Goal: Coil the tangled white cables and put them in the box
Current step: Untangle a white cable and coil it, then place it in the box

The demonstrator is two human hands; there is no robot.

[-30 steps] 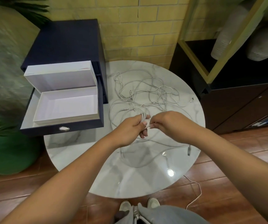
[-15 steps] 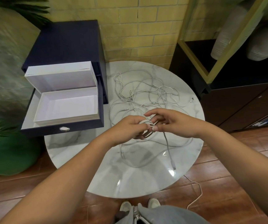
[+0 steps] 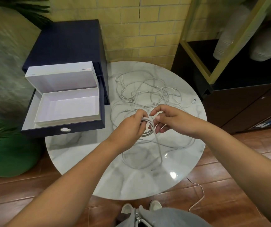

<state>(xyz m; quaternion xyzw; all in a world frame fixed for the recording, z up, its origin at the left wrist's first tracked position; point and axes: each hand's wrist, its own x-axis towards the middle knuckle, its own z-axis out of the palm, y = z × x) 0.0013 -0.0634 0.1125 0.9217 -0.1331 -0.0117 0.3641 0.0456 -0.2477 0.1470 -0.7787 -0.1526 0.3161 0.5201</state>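
Over the middle of the round marble table [image 3: 131, 179], the left hand [image 3: 130, 126] grips a small coil [image 3: 148, 129] of white cable, its fingers curled through and around the loops so the coil hangs just above the tabletop. The right hand [image 3: 172, 120] is just beside the coil on its far side, thumb and forefinger arched apart and the other fingers loosely bent toward the loops; the view is too crowded there to say whether they pinch a strand or only touch it. A loose strand runs from the coil down toward the person and sweeps in a wide loop across the near part of the table. The tangled white cables [image 3: 148, 90] lie spread on the far half of the table, beyond both hands, with a plug [image 3: 194, 100] near the right edge. The white box [image 3: 67, 119] sits in a pulled-out dark blue drawer [image 3: 62, 129] to the left of the table, its lid [image 3: 61, 76] tipped up behind it.
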